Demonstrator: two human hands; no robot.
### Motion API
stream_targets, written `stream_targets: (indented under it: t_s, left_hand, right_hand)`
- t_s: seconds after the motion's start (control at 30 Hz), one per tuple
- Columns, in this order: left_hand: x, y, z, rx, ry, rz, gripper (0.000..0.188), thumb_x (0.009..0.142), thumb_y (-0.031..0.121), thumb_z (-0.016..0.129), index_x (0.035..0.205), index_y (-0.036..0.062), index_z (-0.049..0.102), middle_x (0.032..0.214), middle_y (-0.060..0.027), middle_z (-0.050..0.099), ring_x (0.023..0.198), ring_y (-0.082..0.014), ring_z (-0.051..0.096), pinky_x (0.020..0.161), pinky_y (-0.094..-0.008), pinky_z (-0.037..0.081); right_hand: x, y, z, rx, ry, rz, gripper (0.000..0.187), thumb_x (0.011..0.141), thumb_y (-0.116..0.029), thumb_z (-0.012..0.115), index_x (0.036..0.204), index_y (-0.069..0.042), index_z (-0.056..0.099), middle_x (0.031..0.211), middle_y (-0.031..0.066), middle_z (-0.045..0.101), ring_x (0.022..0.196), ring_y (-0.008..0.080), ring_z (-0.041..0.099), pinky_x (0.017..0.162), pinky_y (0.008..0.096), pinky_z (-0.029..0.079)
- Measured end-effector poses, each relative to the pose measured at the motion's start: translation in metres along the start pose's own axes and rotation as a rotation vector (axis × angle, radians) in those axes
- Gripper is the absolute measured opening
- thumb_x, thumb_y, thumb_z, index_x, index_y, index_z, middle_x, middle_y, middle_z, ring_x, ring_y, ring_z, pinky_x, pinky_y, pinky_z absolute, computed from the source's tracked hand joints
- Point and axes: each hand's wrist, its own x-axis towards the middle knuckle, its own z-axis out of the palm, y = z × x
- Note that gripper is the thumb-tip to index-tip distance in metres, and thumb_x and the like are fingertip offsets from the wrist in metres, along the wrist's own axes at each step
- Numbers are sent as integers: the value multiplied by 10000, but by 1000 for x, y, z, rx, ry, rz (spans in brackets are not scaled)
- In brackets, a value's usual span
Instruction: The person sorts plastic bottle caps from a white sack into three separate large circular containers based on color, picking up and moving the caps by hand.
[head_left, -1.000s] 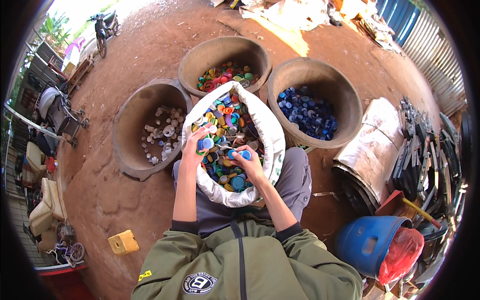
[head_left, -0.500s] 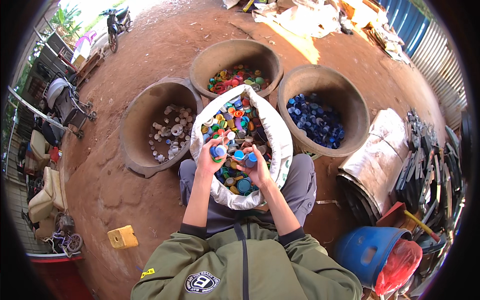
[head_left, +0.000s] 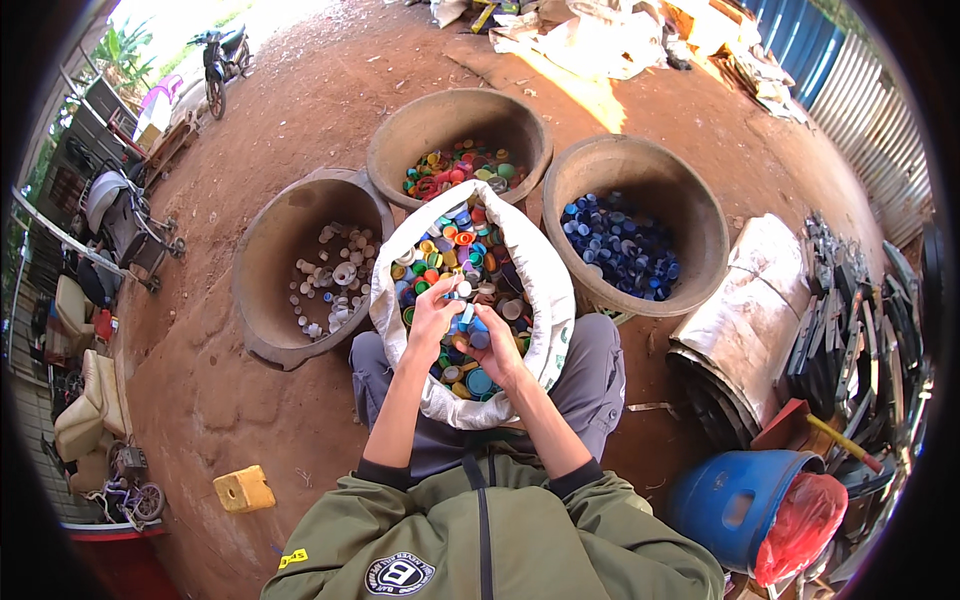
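Observation:
A white woven sack (head_left: pixel 556 300) stands between my knees with its rim rolled open, full of mixed coloured plastic bottle caps (head_left: pixel 480 381). Over its mouth, my left hand (head_left: pixel 430 322) and my right hand (head_left: pixel 500 352) are close together. The fingers of my right hand are closed around blue bottle caps (head_left: pixel 479 338). A pale blue cap (head_left: pixel 467 313) shows between the two hands, at the fingertips of my left hand. My left hand is curled, so any other caps inside it are mostly hidden.
Three brown tubs surround the sack: the left tub (head_left: pixel 262 250) holds white caps, the far tub (head_left: pixel 400 120) red, yellow and green ones, the right tub (head_left: pixel 690 200) blue ones. A blue barrel (head_left: pixel 715 500), rolled sheeting (head_left: pixel 745 310) and a yellow block (head_left: pixel 245 489) lie nearby.
My hands have come together over the sack, and my left hand has turned so the caps in its palm show less. The whole view has shifted slightly.

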Motion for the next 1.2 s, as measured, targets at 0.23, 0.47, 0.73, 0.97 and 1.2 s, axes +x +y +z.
stream_targets:
  t_s: [0.23, 0.47, 0.73, 0.97, 1.2]
  left_hand:
    - [3, 8, 2, 21, 2, 54, 498, 786, -107, 548, 1279, -33, 561, 1197, -97, 619, 1068, -147, 588, 866, -263, 478]
    - [3, 3, 7, 9, 137, 88, 417, 826, -36, 603, 1242, -38, 581, 1229, -105, 620, 1109, -162, 581, 963, -272, 424]
    - [10, -11, 12, 142, 212, 114, 289, 897, 128, 630, 1163, 14, 620, 1064, -54, 645, 932, -116, 590, 783, -240, 463]
    - [4, 1, -1, -198, 272, -31, 276, 918, 252, 656, 744, 169, 459, 644, 106, 402, 522, 24, 328, 428, -157, 186]
    - [-15, 11, -10, 573, -152, 389, 374, 764, 78, 779, 1118, 50, 664, 687, 51, 422, 618, -72, 360, 566, -211, 326]
  right_hand:
    - [4, 2, -3, -18, -15, 12, 381, 966, -445, 506, 1088, -93, 586, 1044, 41, 626, 947, 169, 628, 665, 316, 560]
    - [-1, 6, 0, -256, -68, -91, 305, 986, -352, 515, 1135, -93, 574, 996, 23, 620, 902, 135, 641, 626, 289, 541]
    - [-4, 7, 9, -276, -91, -95, 299, 966, -326, 573, 1149, -90, 573, 918, -12, 577, 750, 82, 577, 534, 227, 458]
    - [-3, 0, -4, -228, -16, -152, 224, 969, -289, 583, 1088, -99, 581, 799, -34, 564, 715, 53, 558, 512, 209, 407]
    - [1, -6, -8, -447, 73, -205, 263, 976, -326, 565, 1070, -85, 608, 784, -28, 563, 669, 56, 525, 516, 209, 411]
